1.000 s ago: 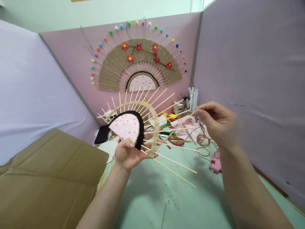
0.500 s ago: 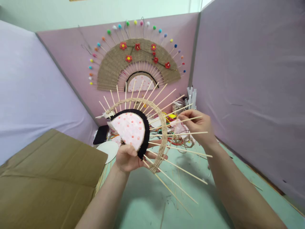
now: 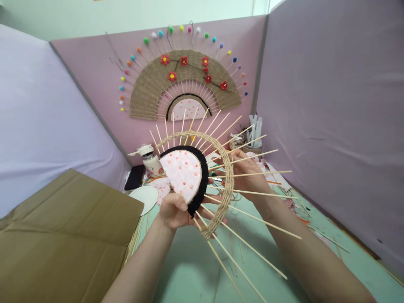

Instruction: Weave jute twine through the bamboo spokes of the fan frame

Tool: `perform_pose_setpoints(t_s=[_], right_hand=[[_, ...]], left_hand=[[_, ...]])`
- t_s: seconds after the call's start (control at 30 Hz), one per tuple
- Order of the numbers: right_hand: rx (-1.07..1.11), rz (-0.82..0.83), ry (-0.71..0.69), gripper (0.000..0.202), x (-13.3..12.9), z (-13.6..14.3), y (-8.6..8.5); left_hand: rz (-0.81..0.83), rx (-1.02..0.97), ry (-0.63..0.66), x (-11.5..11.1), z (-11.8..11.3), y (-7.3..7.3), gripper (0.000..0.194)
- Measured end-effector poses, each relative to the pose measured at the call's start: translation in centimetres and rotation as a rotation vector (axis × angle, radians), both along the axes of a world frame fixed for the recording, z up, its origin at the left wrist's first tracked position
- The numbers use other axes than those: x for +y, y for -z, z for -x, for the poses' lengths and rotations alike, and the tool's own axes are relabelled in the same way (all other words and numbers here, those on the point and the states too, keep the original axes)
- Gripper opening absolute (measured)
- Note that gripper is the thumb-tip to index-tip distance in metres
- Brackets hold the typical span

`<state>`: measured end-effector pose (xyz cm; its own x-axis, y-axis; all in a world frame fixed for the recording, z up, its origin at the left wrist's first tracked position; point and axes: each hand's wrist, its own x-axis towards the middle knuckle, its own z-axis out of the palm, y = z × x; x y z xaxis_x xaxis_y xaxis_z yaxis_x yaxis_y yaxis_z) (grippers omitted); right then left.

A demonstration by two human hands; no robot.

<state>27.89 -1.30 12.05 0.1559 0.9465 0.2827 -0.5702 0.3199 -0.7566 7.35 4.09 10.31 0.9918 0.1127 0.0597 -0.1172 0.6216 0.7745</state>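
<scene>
My left hand (image 3: 173, 210) is closed on the lower end of a half-round fan frame, thumb in front and fingers behind it. The frame has a pink dotted fabric centre (image 3: 184, 172), a black border (image 3: 203, 179) and thin wooden sticks (image 3: 265, 172) fanning outward. A band of woven twine (image 3: 229, 185) arcs across the sticks. On the right, my right hand (image 3: 249, 172) is behind the sticks, its fingers closed on twine at the outer side of the band. The band and sticks partly hide those fingertips.
A larger finished fan (image 3: 186, 80) with red flowers and pompom tips hangs on the pink back panel (image 3: 85, 75). Cardboard (image 3: 69, 235) stands at left. Behind are a white bottle (image 3: 151, 162), a dark phone-like slab (image 3: 135, 177), a white disc (image 3: 145, 198) and a container of white sticks (image 3: 255, 134).
My right hand has moved left, from out among the stick ends to behind the sticks at the twine band. The fan frame has shifted slightly right, still in my left hand.
</scene>
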Motion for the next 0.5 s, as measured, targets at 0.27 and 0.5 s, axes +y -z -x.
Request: perform_pose_setpoints(t_s=[0.27, 0.5], right_hand=[[0.129, -0.018, -0.149, 0.010, 0.3, -0.3, 0.5], [0.166, 0.031, -0.142, 0.010, 0.4, 0.3, 0.5]], left_hand=[[-0.040, 0.053, -0.063, 1.1, 0.7, 0.7, 0.077], [-0.046, 0.060, -0.111, 0.9, 0.4, 0.0, 0.076]])
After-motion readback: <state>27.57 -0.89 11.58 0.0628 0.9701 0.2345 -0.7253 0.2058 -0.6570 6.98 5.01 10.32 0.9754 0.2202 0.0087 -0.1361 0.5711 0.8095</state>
